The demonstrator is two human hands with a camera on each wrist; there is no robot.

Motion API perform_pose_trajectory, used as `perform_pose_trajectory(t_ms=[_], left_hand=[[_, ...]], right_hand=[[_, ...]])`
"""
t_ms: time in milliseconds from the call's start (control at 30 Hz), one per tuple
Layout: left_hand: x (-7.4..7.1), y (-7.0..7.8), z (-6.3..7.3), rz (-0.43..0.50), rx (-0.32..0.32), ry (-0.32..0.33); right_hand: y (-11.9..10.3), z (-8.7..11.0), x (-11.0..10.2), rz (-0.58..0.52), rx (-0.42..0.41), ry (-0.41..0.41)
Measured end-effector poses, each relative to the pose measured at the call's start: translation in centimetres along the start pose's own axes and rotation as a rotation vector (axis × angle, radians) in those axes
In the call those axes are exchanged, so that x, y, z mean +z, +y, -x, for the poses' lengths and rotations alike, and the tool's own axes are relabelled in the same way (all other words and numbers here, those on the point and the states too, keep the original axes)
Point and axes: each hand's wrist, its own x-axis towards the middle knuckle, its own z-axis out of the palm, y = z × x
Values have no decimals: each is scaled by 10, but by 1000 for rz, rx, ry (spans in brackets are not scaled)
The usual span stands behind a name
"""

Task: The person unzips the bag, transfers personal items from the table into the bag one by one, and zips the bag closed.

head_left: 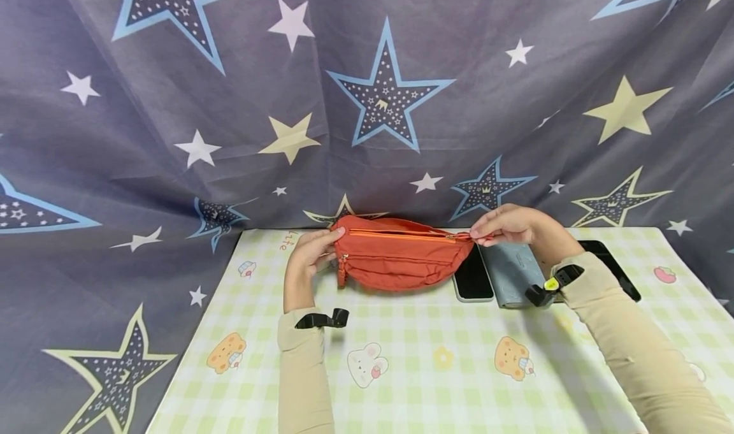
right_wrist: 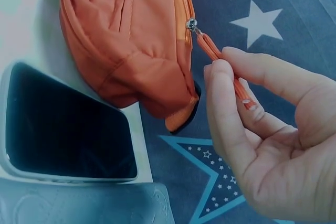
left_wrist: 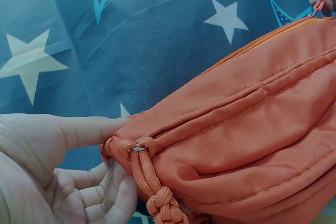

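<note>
An orange-red waist bag (head_left: 401, 259) stands at the back of the table, its top zipper (head_left: 401, 233) running along the upper edge. At the bag's left end, my left hand (head_left: 312, 250) pinches the corner between thumb and fingers, beside a braided cord pull (left_wrist: 157, 198). My right hand (head_left: 507, 225) pinches the orange cord zipper pull (right_wrist: 210, 48) at the right end. In the right wrist view the metal slider (right_wrist: 192, 24) sits near that end of the zipper. The bag's inside is hidden.
Right of the bag lie a phone (head_left: 474, 278) with a dark screen, a blue-grey wallet-like case (head_left: 510, 278) and a black flat object (head_left: 613, 271), partly behind my right arm. A star-patterned curtain (head_left: 378, 179) hangs behind the checked tablecloth (head_left: 424, 396).
</note>
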Motion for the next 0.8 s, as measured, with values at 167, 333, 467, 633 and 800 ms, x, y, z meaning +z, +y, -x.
perform_pose_trajectory(t_ms=[167,333,467,633,800], left_hand=[[-1,-1,0,-11,-3,6],[-3,-2,0,-23,-12,3],[-4,-2,0,-22,-14,2],[-5,-3,0,-24,-9,21],[-6,-4,-2,-21,-11,43]], right_hand=[[2,2,-4,-7,-2,-4],[4,5,-5,-16,14,1],[6,5,-6,-21,14,-9],[11,5,-7,-39,-1,-10],[16,1,-8,-46,-13,3]])
